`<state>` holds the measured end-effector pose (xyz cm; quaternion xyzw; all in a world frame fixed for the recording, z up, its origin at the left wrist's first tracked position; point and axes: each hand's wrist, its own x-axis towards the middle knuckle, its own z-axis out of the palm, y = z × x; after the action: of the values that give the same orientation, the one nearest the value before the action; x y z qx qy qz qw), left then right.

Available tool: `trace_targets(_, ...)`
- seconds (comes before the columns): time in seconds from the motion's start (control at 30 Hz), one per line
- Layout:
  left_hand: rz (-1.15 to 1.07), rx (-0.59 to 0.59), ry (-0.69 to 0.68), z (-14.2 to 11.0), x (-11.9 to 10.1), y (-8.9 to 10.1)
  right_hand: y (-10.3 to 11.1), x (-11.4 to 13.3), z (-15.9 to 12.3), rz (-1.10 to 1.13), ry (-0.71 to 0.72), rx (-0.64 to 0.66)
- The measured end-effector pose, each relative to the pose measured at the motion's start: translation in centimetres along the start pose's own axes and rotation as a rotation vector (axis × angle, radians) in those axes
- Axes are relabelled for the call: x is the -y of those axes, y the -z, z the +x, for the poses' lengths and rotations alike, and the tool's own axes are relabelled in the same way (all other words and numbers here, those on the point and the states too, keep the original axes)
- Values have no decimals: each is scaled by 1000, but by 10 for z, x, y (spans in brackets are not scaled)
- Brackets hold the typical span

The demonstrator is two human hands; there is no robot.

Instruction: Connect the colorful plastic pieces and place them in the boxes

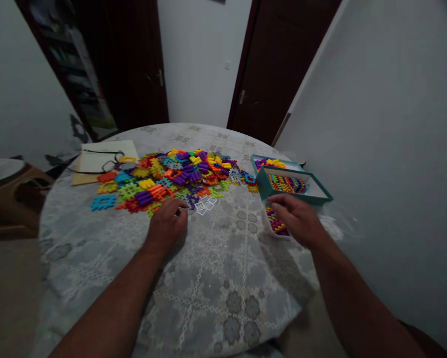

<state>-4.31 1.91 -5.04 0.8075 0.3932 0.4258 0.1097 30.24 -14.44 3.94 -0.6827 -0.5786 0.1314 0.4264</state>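
My left hand (167,220) rests on the table at the near edge of a big heap of coloured plastic building pieces (186,174). Its fingers are curled toward the thumb, and whatever they may hold is hidden. Just right of it lie several flat white lattice pieces (205,205). Over a small white plastic tub (281,235) is my right hand (296,216), fingers bent and drawn together at the tub's far side; I cannot make out anything between them. Rows of purple, red and yellow pieces (277,223) fill the tub, partly covered by this hand.
Behind the tub stands a green box (322,198) with rows of multicoloured pieces, and beyond it another green-edged box (253,160) with purple and yellow ones. Clear plastic wrap (342,223) lies at the right. Eyeglasses (109,164) rest on a pale book (91,166) at the left.
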Motion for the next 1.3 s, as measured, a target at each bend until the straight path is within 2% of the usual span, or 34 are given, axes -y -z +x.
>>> trace_targets(0.1, 1, 4, -2, -3, 2, -3, -67, 28, 10, 103, 112, 178)
trace_targets(0.2, 12, 27, -6, -6, 4, -5, -126, 31, 33, 3, 167, 291)
trace_targets(0.3, 31, 48, -7, -9, 7, -8, -167, 22, 61, -277, 207, 258)
trace_targets(0.4, 35, 39, -12, -11, 9, -12, -191, 12, 80, -464, 220, 217)
trace_targets(0.6, 46, 26, 1, -14, 10, -15, -214, -5, 81, -552, 254, 211)
trace_targets(0.8, 29, 64, 12, -14, 10, -13, -223, -20, 75, -491, 259, 130)
trace_targets(1.17, 32, 93, 22, -14, 8, -12, -229, -12, 76, -552, 230, 174)
trace_targets(1.3, 46, 114, 39, -13, 6, -10, -225, -7, 71, -572, 227, 216)
